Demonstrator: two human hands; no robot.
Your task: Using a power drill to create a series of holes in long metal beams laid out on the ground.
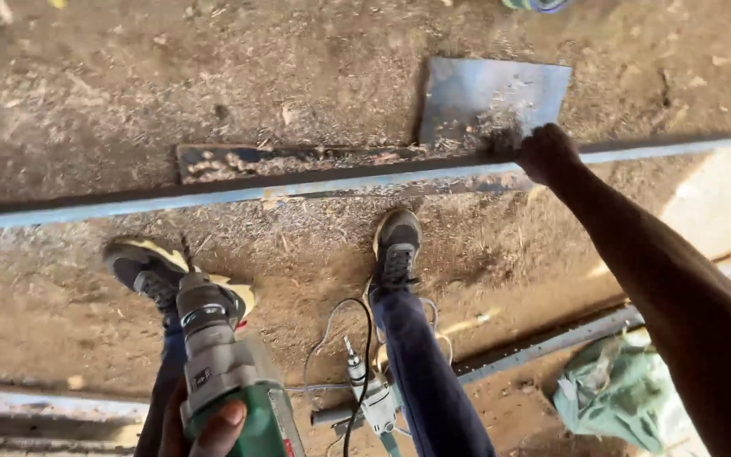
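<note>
Nearest the lens, at 7 o'clock: green-and-grey power drill (222,372), gripped around its body by the left hand (205,427), chuck aimed toward 12 and hanging above the left shoe (150,271); not touching any metal. At 1 o'clock: right hand (545,152), arm outstretched, closed over the top edge of the long blue metal bar (298,188) running 9 to 3 across the dirt floor (86,93). By the look of it, bar steadied only; no drilled hole visible, drilling apparently not begun. Just beyond the bar: flat metal sheet (488,97) and short rusty strip (255,159), strewn with shavings. At 6 o'clock: second power tool (370,393) with looping cable, right beside the right shoe (396,247). At 4 o'clock: another metal rail (543,343) and crumpled green cloth (615,393). Cable and rail underfoot, a likely trip risk.
</note>
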